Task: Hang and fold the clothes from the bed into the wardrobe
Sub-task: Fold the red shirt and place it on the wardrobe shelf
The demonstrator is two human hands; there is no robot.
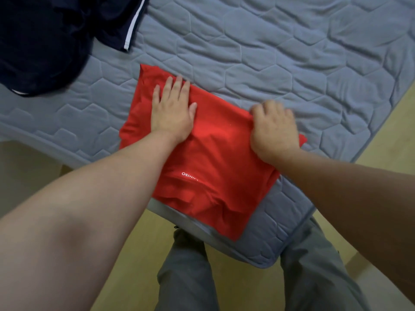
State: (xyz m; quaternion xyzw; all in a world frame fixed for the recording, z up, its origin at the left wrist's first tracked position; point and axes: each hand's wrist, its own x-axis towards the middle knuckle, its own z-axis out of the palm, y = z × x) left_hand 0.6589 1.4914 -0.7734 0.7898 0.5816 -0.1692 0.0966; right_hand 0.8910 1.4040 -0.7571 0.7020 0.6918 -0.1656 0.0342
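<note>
Red shirt [213, 153] lies under flat left hand [173, 111]; right hand [274, 131] grip pinches its edge.

A single head-worn camera looks steeply down and forward from close above the near corner of the bed [292, 52], its wide view reaching the floor [134, 254] below.

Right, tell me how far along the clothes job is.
Done: the red shirt is already folded into a rough rectangle at the corner of the bed.
In hand: the left hand presses flat on it while the right hand grips its right edge.
Left: the navy clothes lie heaped, unfolded, at the far left. No wardrobe is in view.
</note>
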